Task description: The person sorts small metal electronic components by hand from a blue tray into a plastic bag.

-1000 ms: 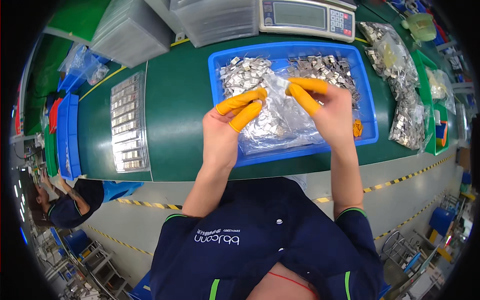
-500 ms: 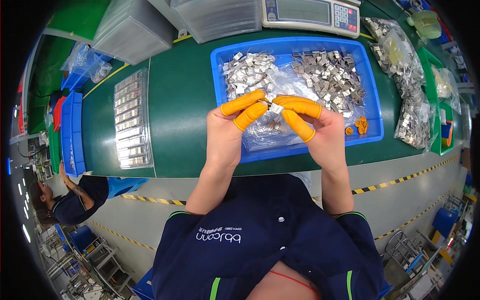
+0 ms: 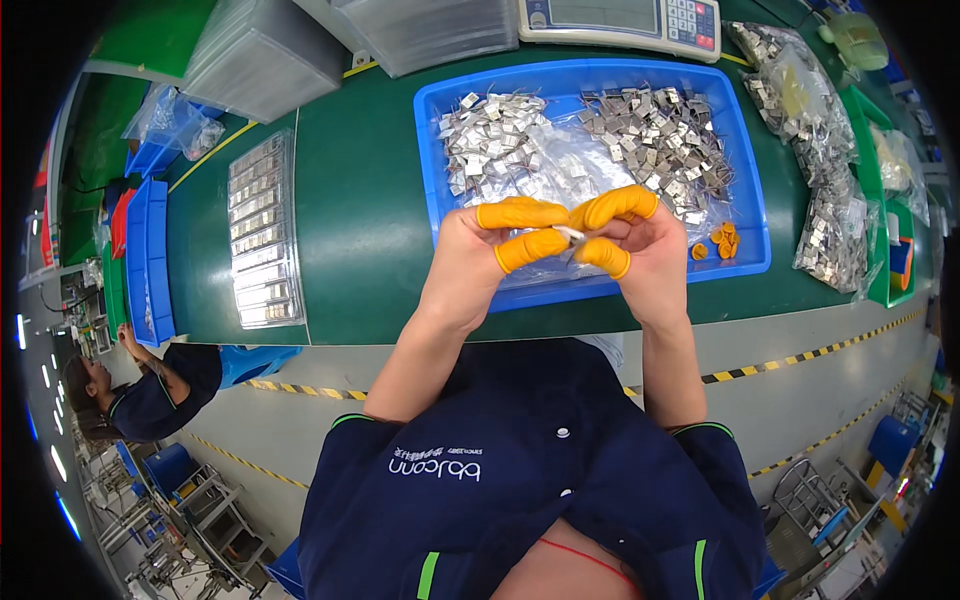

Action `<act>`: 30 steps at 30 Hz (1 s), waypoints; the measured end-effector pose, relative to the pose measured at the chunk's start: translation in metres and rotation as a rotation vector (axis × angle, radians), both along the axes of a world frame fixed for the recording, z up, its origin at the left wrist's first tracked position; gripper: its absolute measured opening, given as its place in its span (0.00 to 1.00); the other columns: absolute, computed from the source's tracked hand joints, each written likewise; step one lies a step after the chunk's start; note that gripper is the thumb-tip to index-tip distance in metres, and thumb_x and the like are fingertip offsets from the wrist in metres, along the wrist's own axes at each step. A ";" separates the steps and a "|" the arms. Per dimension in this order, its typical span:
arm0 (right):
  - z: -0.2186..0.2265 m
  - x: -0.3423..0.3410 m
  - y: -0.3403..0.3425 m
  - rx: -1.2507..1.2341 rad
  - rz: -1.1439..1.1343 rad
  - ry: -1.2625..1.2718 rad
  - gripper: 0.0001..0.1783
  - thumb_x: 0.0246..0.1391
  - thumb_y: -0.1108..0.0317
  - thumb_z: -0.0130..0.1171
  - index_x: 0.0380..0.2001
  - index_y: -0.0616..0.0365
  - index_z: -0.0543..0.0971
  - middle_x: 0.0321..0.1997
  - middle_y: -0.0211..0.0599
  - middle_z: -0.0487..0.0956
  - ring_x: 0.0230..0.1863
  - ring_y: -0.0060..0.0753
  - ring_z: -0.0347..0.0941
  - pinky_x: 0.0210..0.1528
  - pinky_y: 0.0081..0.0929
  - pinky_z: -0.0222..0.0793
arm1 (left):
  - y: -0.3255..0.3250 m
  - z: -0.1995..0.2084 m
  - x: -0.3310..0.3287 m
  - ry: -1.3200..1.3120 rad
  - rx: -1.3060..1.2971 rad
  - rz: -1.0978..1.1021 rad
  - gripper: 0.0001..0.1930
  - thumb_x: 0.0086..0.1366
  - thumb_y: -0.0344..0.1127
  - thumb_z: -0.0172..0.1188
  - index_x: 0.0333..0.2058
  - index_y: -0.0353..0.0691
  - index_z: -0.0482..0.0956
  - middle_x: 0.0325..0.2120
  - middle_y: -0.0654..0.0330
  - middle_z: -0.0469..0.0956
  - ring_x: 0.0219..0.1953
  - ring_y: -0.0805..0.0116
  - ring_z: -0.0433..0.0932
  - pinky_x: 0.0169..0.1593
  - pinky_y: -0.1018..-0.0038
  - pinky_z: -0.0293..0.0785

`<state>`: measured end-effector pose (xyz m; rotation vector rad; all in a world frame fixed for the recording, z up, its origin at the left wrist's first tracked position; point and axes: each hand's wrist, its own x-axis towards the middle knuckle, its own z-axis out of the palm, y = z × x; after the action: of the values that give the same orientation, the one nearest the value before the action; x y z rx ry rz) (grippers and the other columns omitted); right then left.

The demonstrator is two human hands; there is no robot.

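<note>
Orange finger cots cover the thumb and fingertips of both my hands. Between them is a small silvery metal connector (image 3: 570, 235), seen nearly edge-on and partly hidden by the fingertips. My left hand (image 3: 478, 255) pinches it from the left, and my right hand (image 3: 645, 250) closes on it from the right. Both hands are over the near part of a blue tray (image 3: 424, 150). Inside the tray are a pile of bright small metal parts (image 3: 490, 145) at left, a pile of greyer ones with thin leads (image 3: 660, 140) at right, and clear plastic bags (image 3: 585, 165) between.
Loose orange finger cots (image 3: 725, 240) lie in the tray's right corner. A clear blister tray of parts (image 3: 265, 235) is on the green table at left. Bagged parts (image 3: 835, 235) lie at right, a scale (image 3: 620, 25) behind. A co-worker (image 3: 150, 395) is at far left.
My hands have drawn closer together and slightly nearer to my body. The connector has turned from showing its flat face to nearly edge-on, and my fingers now cover more of it.
</note>
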<state>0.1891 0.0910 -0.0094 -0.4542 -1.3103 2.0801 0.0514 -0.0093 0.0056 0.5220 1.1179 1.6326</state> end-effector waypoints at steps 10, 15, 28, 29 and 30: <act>0.003 0.013 -0.007 0.184 -0.003 -0.015 0.20 0.34 0.81 0.68 0.37 0.64 0.78 0.36 0.36 0.75 0.36 0.26 0.75 0.40 0.23 0.73 | -0.004 -0.002 0.015 -0.069 -0.018 -0.120 0.10 0.53 0.23 0.62 0.36 0.32 0.79 0.34 0.57 0.79 0.37 0.72 0.77 0.42 0.76 0.74; 0.001 0.013 0.001 0.283 -0.016 -0.063 0.19 0.35 0.80 0.67 0.37 0.63 0.79 0.34 0.37 0.75 0.35 0.28 0.74 0.36 0.20 0.71 | -0.001 -0.010 0.016 -0.215 -0.011 -0.106 0.11 0.55 0.25 0.60 0.39 0.31 0.77 0.37 0.57 0.78 0.41 0.72 0.75 0.47 0.76 0.70; 0.012 -0.029 0.039 1.465 -0.169 -0.490 0.12 0.38 0.79 0.56 0.31 0.60 0.77 0.37 0.39 0.76 0.42 0.39 0.71 0.51 0.36 0.62 | 0.004 -0.026 -0.014 1.694 -0.324 -0.076 0.11 0.44 0.37 0.67 0.29 0.45 0.82 0.27 0.63 0.76 0.34 0.64 0.70 0.43 0.68 0.61; 0.010 -0.037 0.035 1.554 0.016 -0.377 0.11 0.37 0.78 0.56 0.30 0.59 0.77 0.35 0.39 0.76 0.43 0.38 0.71 0.53 0.36 0.60 | 0.006 -0.025 -0.012 1.690 -0.386 -0.113 0.12 0.43 0.38 0.67 0.29 0.44 0.82 0.27 0.62 0.75 0.35 0.65 0.71 0.44 0.68 0.61; 0.004 -0.041 0.037 1.560 0.018 -0.373 0.11 0.37 0.78 0.56 0.30 0.59 0.77 0.35 0.39 0.76 0.43 0.38 0.71 0.53 0.36 0.60 | 0.007 -0.025 -0.012 1.690 -0.386 -0.106 0.12 0.43 0.38 0.67 0.29 0.44 0.82 0.27 0.62 0.75 0.35 0.65 0.71 0.44 0.68 0.61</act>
<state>0.1482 0.1279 -0.0056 -0.0745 -2.5912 0.4771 0.0393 -0.0025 -0.0193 1.7571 2.4039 0.5305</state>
